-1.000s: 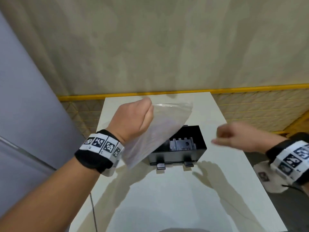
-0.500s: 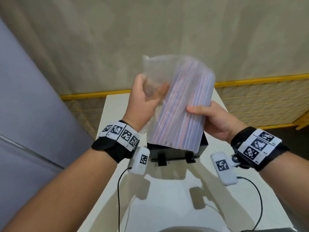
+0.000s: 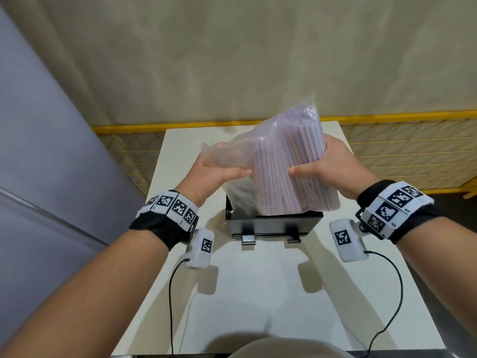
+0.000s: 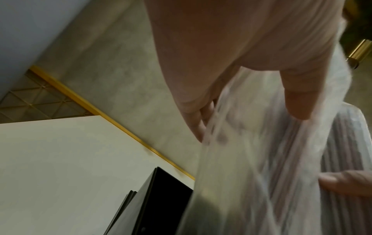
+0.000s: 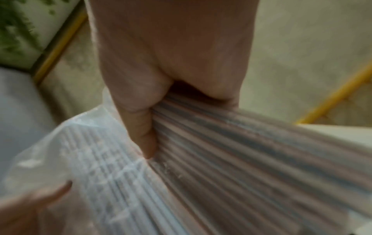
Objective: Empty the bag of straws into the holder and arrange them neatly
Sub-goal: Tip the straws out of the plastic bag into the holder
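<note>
A clear plastic bag (image 3: 289,161) packed with red, blue and white straws (image 3: 281,177) is held tilted above the black box holder (image 3: 273,223) on the white table (image 3: 258,293). My left hand (image 3: 219,174) grips the loose, empty plastic at the bag's left side; the same bag film (image 4: 241,151) runs between its thumb and fingers. My right hand (image 3: 325,164) clasps the straw bundle through the bag from the right, thumb across the front; the straws (image 5: 241,151) fan out under its thumb. The bag's lower end hangs into the holder and hides its inside.
A yellow-framed mesh fence (image 3: 400,151) runs behind the table before a beige wall. A grey panel (image 3: 51,151) stands at the left. Two white tagged modules (image 3: 201,248) (image 3: 347,240) hang under my wrists, their black cables trailing over the table's near part.
The bag went from a limp sheet in my left hand to a two-handed hold. It has since come down from in front of the wall and tilted right, its end sinking to the holder.
</note>
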`<state>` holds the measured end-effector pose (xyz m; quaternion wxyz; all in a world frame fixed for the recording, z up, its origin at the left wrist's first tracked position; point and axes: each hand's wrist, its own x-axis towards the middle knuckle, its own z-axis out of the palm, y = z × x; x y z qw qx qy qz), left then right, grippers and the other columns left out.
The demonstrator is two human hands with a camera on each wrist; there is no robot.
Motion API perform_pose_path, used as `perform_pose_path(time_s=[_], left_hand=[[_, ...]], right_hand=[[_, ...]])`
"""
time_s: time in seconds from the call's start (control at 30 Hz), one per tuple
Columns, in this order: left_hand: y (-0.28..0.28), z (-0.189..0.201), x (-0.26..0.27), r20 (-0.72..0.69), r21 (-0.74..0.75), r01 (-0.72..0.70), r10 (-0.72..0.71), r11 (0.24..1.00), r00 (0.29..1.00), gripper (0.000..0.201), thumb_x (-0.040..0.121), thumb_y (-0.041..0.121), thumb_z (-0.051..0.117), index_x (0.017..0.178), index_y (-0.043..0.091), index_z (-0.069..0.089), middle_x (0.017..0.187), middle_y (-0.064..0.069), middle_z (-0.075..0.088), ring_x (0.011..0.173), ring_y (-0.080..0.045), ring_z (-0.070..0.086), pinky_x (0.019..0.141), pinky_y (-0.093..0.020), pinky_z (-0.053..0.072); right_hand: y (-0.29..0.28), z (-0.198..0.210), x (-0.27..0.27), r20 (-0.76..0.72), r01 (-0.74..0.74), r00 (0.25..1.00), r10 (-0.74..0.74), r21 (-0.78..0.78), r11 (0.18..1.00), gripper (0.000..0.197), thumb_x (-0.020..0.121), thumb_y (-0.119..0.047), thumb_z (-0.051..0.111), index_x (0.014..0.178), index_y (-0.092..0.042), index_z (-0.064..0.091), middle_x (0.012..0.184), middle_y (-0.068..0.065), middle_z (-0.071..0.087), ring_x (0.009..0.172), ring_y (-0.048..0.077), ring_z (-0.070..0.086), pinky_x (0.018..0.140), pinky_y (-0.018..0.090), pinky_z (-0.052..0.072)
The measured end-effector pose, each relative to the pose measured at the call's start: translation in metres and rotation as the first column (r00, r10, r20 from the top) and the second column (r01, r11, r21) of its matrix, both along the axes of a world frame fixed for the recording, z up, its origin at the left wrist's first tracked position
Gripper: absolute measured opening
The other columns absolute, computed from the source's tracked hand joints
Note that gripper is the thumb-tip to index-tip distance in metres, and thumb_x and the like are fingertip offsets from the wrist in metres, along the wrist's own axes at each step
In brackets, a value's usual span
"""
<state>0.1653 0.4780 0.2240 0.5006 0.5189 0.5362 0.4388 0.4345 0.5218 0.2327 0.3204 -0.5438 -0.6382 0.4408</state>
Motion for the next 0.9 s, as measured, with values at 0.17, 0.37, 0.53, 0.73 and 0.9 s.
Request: perform_pose_path(time_s=[0.17, 0.37, 0.53, 0.73, 0.9], left_hand=[[0.000, -0.012, 0.000, 0.039, -0.055, -0.020, 0.023, 0.998, 0.999, 0.064, 0.061, 0.024, 0.096, 0.121, 0.022, 0.072, 0.121, -0.001, 0.076, 0.118, -0.018, 0.070, 0.108, -0.047, 0.051], [-0.002, -0.023, 0.013, 0.070, -0.115, 0.057, -0.049, 0.992, 0.996, 0.059, 0.080, 0.010, 0.087, 0.133, 0.020, 0.064, 0.124, 0.001, 0.075, 0.118, -0.016, 0.070, 0.107, -0.046, 0.052], [0.002, -0.031, 0.029, 0.089, -0.126, 0.030, -0.019, 0.992, 0.996, 0.035, 0.084, 0.008, 0.083, 0.115, 0.021, 0.073, 0.116, -0.002, 0.078, 0.111, -0.018, 0.073, 0.103, -0.046, 0.055], [0.008, -0.030, 0.031, 0.140, -0.102, 0.022, -0.007, 0.995, 0.990, 0.038, 0.085, 0.001, 0.080, 0.113, 0.025, 0.072, 0.117, -0.002, 0.078, 0.111, -0.017, 0.073, 0.096, -0.040, 0.059], [0.013, -0.028, 0.023, 0.143, -0.066, -0.039, 0.048, 0.997, 0.989, 0.043, 0.078, -0.006, 0.082, 0.112, 0.019, 0.072, 0.115, -0.009, 0.078, 0.109, -0.021, 0.074, 0.095, -0.043, 0.059]], right_hand=[[0.004, -0.001, -0.007, -0.036, -0.007, 0.999, 0.006, -0.028, 1.000, 0.059, 0.060, -0.017, 0.094, 0.112, -0.018, 0.067, 0.108, 0.005, 0.074, 0.100, 0.024, 0.072, 0.087, 0.044, 0.060], [0.005, -0.003, -0.006, -0.219, -0.105, 0.973, 0.070, -0.152, 0.983, 0.055, 0.070, 0.000, 0.088, 0.119, -0.014, 0.066, 0.113, 0.007, 0.076, 0.102, 0.023, 0.074, 0.094, 0.049, 0.059], [0.002, 0.000, -0.010, -0.271, -0.365, 0.912, 0.308, -0.195, 0.910, 0.072, 0.071, -0.006, 0.084, 0.136, -0.016, 0.055, 0.125, 0.007, 0.071, 0.114, 0.023, 0.070, 0.093, 0.040, 0.060], [0.008, -0.006, -0.018, -0.051, -0.158, 0.986, 0.156, -0.033, 0.987, 0.068, 0.067, -0.010, 0.094, 0.127, -0.018, 0.061, 0.117, 0.000, 0.072, 0.107, 0.014, 0.070, 0.097, 0.043, 0.057], [0.014, -0.008, -0.021, 0.030, -0.063, 0.998, 0.061, 0.053, 0.997, 0.074, 0.058, -0.027, 0.094, 0.124, -0.022, 0.061, 0.115, -0.003, 0.071, 0.106, 0.015, 0.069, 0.096, 0.047, 0.057]])
